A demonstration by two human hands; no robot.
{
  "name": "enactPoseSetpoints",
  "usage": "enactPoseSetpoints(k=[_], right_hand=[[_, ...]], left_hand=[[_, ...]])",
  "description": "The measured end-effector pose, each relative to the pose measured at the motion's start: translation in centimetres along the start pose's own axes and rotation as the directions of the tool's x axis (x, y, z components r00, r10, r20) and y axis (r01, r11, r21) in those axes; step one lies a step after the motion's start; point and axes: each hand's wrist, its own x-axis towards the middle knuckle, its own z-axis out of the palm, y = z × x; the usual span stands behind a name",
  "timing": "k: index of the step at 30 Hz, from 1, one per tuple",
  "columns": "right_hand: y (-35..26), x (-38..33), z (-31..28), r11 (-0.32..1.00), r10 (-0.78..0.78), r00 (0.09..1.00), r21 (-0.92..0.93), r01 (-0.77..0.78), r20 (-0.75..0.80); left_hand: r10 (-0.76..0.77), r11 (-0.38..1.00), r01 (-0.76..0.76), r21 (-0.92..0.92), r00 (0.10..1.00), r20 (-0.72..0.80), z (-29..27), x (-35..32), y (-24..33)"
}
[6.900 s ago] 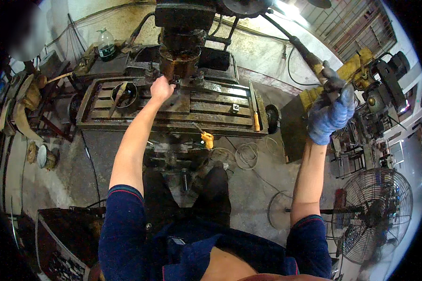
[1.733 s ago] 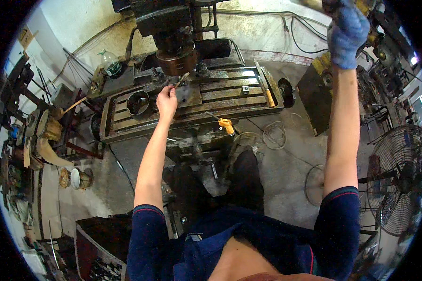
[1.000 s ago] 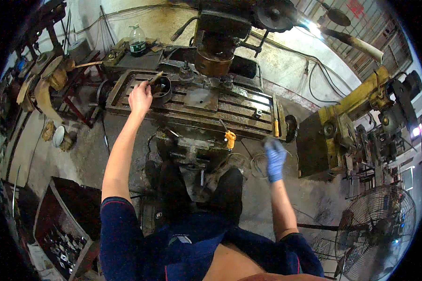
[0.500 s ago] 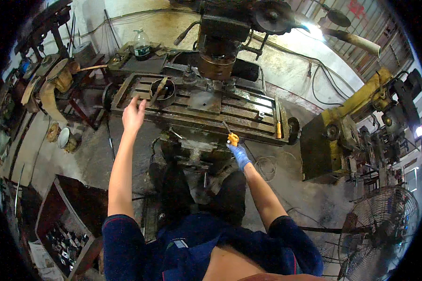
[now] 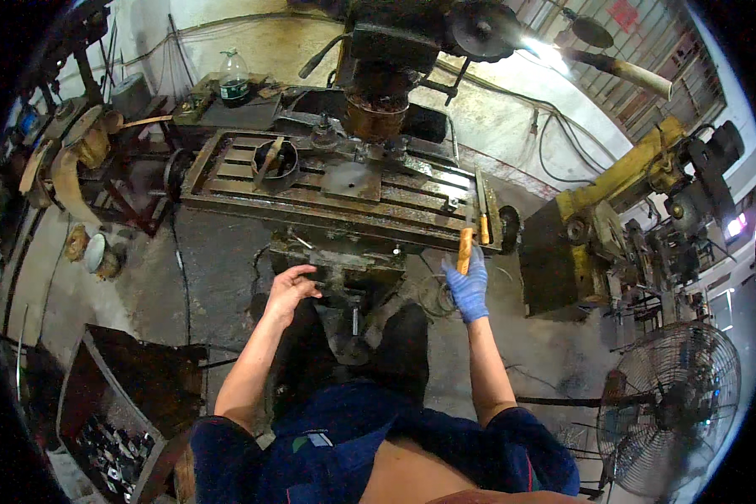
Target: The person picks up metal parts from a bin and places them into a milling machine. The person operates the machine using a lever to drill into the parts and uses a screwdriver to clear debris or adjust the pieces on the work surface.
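Observation:
My right hand, in a blue glove, is closed on a tool by its yellow-orange wooden handle. This is at the front right edge of the milling machine table; I cannot make out the tool's working end. Just beyond, a file with a similar handle lies lengthwise on the table's right end. My left hand is bare and empty, its fingers apart and slightly curled, in front of the machine's knee. On the table's left part stands a round metal pot with a flat brush-like tool across it.
Above the table hangs the machine's spindle head. A clear plastic bottle stands behind at the left. A yellow-and-dark machine is on the right, a floor fan nearer. An open box of metal parts sits lower left.
My right hand has moved right with the wooden-handled tool, toward the file on the table. My left hand has come back from near the pot, toward my body and rightward. The view has shifted slightly.

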Motion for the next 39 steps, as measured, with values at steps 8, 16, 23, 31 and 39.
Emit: enactPoseSetpoints(k=[8,16,23,31,39], right_hand=[[-6.7,-5.5,-2.4,0.952,-0.027,0.494,-0.128,0.278,0.869],[-10.7,-3.1,-1.5,0.977,-0.072,0.291,0.008,0.215,0.954],[-13.3,7.2,2.2,0.877,0.308,0.507,-0.447,0.177,0.805],[-11.2,13.4,10.1,0.844,0.329,0.635,-0.520,0.134,0.699],[-12.2,9.4,6.0,0.903,0.309,0.530,-0.419,0.098,0.790]], left_hand=[[-0.142,0.971,0.154,-0.184,0.987,0.080,3.4,4.1,-1.4],[-0.131,0.964,0.115,-0.238,0.990,-0.051,-0.6,3.0,-3.1],[-0.097,0.967,0.050,-0.249,0.979,-0.181,-2.4,0.5,-0.3],[-0.061,0.973,0.013,-0.229,0.977,-0.203,-2.5,-0.5,0.2],[-0.081,0.975,0.036,-0.220,0.976,-0.200,-3.7,-0.7,-0.9]])
